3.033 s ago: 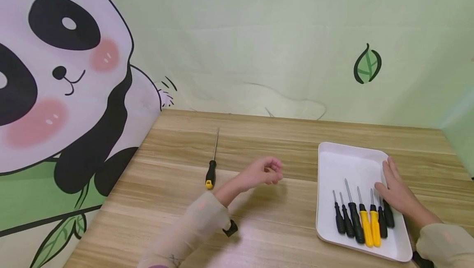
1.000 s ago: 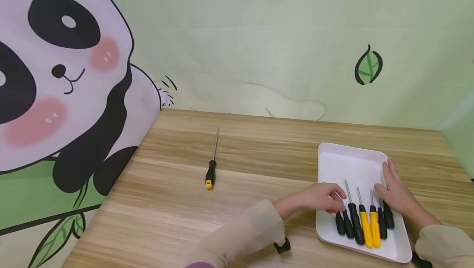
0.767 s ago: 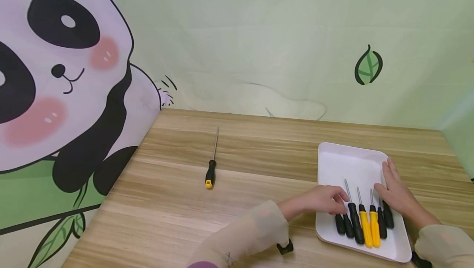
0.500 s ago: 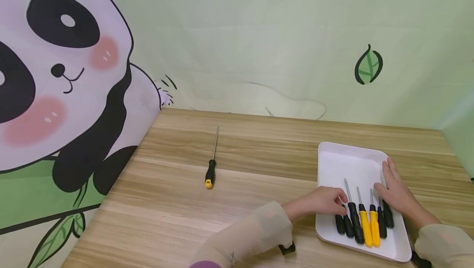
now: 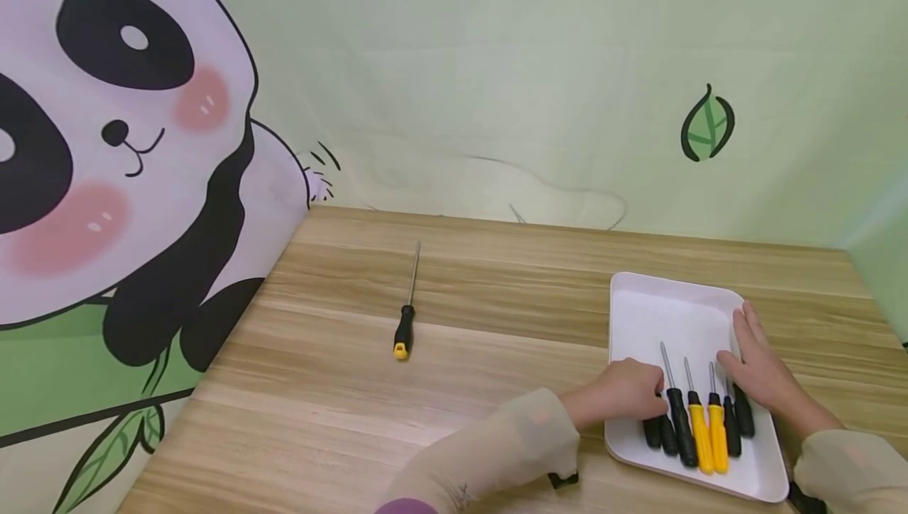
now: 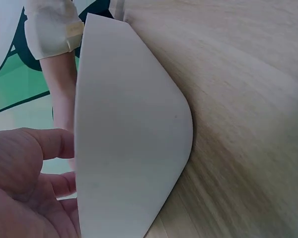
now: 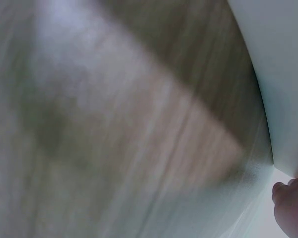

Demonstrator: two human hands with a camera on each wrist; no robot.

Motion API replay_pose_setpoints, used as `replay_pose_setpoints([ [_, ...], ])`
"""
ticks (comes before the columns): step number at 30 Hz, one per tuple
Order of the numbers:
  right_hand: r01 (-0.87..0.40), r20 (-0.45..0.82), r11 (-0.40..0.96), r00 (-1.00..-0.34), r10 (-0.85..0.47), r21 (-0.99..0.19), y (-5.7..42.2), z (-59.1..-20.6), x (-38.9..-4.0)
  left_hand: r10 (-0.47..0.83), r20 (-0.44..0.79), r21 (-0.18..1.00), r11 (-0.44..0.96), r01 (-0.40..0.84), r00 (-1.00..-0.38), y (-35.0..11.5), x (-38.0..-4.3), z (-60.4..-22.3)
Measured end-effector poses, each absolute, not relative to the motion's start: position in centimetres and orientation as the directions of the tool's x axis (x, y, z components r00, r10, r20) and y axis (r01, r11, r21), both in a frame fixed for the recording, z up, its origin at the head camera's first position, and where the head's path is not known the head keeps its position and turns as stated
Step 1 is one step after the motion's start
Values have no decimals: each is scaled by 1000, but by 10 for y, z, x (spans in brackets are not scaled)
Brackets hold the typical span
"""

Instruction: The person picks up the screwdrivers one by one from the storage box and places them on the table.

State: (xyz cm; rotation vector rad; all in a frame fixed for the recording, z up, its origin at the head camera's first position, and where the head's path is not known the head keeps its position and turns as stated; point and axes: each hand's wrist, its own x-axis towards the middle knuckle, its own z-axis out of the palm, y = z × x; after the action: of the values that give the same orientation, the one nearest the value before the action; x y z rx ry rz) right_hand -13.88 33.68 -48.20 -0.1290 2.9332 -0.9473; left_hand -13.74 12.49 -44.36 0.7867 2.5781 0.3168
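A white tray [image 5: 702,323] holds a slanted row of several screwdrivers, with black or yellow handles. My left hand [image 5: 627,389] reaches over its left rim with bent fingers and thumb and pinches a black-handled screwdriver [image 5: 651,433] at the row's left end; the shaft is covered. In the left wrist view, the left hand [image 6: 30,183] crosses the tray wall [image 6: 129,114], which hides its fingertips. My right hand [image 5: 762,368] rests on the right rim, fingers straight, thumb over the inside. Only part of the right hand [image 7: 293,208] shows in the right wrist view.
A black screwdriver with a yellow handle end [image 5: 403,333] lies alone on the wooden table [image 5: 496,285], left of the tray. Behind the table stands a pale green wall [image 5: 553,88] with a painted panda and leaves.
My left hand came from the table's middle to the row's left end over the tray. Lately it shifts slightly and its fingers bend further. My right hand stays on the rim.
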Motion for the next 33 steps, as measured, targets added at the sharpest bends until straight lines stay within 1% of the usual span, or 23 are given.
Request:
replay_pose_setpoints([
  [4,-96,11,808,-994,-111,-581,338,-484,-139,581,-309,280,812,512,-753,127,-137,-446],
  [7,-110,26,809,-993,-116,-578,338,-485,-139,574,-318,261,818,512,-755,129,-136,-447],
  [15,-98,10,808,-994,-113,-581,337,-483,-138,523,-360,193,852,487,-772,136,-133,-447],
  [22,-91,3,808,-994,-110,-582,336,-482,-137,491,-376,169,870,462,-786,140,-131,-451],
  [29,-73,-17,812,-995,-102,-580,336,-481,-136,475,-347,97,876,472,-809,144,-129,-456],
  [33,-69,-21,814,-995,-99,-576,335,-482,-137,468,-355,103,880,463,-809,145,-129,-454],
])
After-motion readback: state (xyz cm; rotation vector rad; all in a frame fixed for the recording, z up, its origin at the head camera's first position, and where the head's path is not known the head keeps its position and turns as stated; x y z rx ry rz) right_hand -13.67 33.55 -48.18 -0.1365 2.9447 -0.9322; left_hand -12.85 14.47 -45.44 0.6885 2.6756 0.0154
